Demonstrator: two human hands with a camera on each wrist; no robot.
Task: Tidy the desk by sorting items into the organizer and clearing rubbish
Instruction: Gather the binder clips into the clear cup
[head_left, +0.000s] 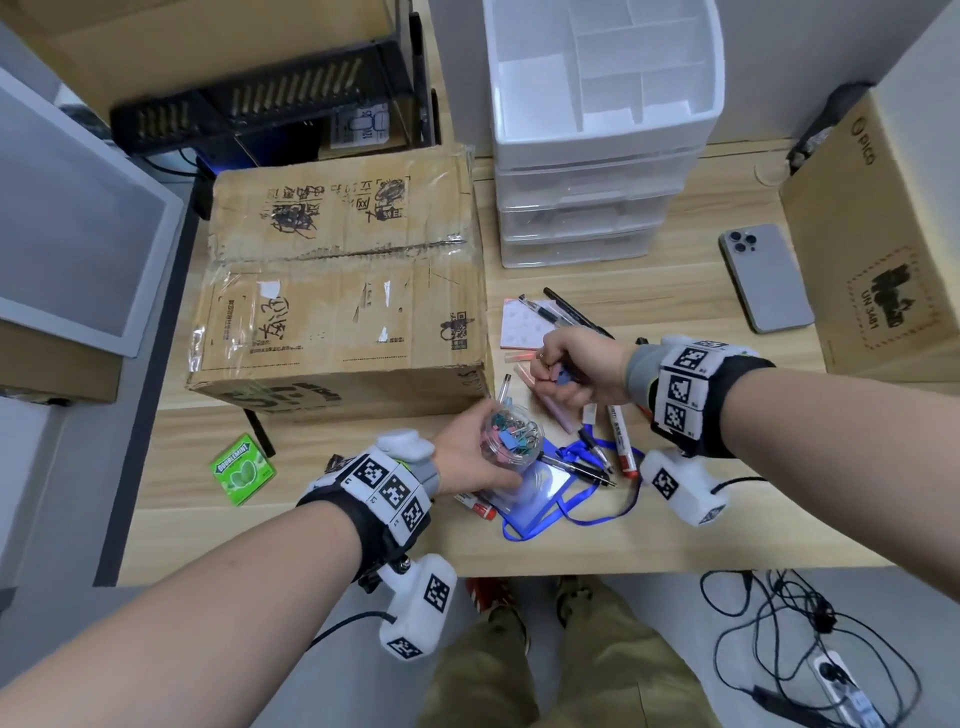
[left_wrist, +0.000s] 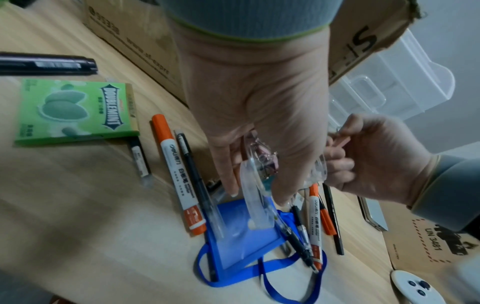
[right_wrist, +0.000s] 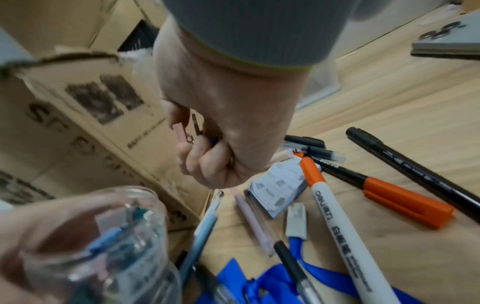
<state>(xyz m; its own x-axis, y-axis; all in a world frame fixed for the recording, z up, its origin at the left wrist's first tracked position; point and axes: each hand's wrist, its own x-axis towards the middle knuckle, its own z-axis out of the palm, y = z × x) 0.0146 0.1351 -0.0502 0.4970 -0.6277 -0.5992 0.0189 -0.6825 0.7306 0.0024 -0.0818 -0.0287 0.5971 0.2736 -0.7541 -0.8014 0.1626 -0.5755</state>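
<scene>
Pink binder clip (right_wrist: 179, 131) pinched in right-hand fingers (right_wrist: 197, 162).

Both forearms bare. Each wrist: grey ribbed cuff with green edge, black strap, white band of black-and-white square markers, white camera pod hung below on a black cable. Olive patterned trousers; red shoe visible beneath.

Light wood-grain desk (head_left: 675, 530) set against a pale grey wall (head_left: 457, 62). Grey floor (head_left: 597, 587) below the front edge, carrying tangled black cables (head_left: 769, 613) and a white power strip (head_left: 844, 686). A grey-framed panel (head_left: 67, 228) stands at left. Lighting is even and diffuse.
</scene>
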